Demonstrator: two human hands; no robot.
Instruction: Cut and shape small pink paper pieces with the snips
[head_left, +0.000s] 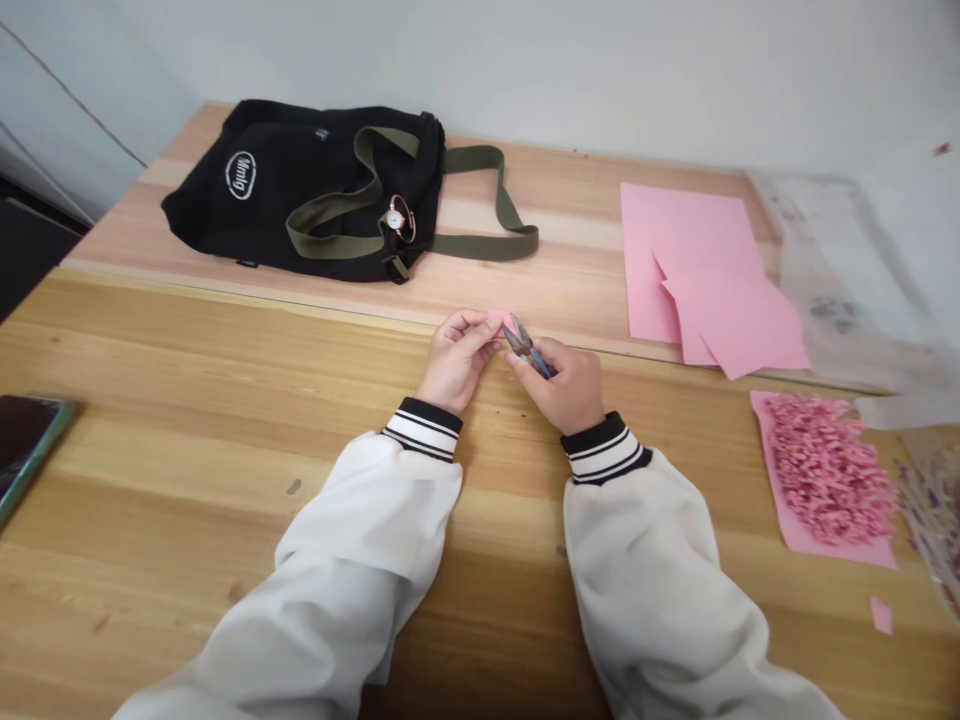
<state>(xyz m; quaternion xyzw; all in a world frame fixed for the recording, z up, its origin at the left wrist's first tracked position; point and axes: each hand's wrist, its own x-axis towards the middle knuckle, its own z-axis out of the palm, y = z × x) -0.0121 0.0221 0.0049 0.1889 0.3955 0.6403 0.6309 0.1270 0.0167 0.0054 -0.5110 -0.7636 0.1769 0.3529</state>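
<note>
My left hand (456, 358) pinches a small pink paper piece (496, 320) between thumb and fingers above the wooden table (225, 420). My right hand (564, 385) is closed around a small pair of scissors (527, 350) with blue handles, their dark blades pointing up and left onto the pink piece. Both hands meet at the middle of the table. White sleeves with black-and-white striped cuffs cover both arms.
A black bag (300, 185) with olive straps and a wristwatch (400, 217) on it lies at the back left. Pink paper sheets (697, 270) lie back right. A pink sheet heaped with small pink cuttings (825, 470) lies right. A phone (26, 440) is at the left edge.
</note>
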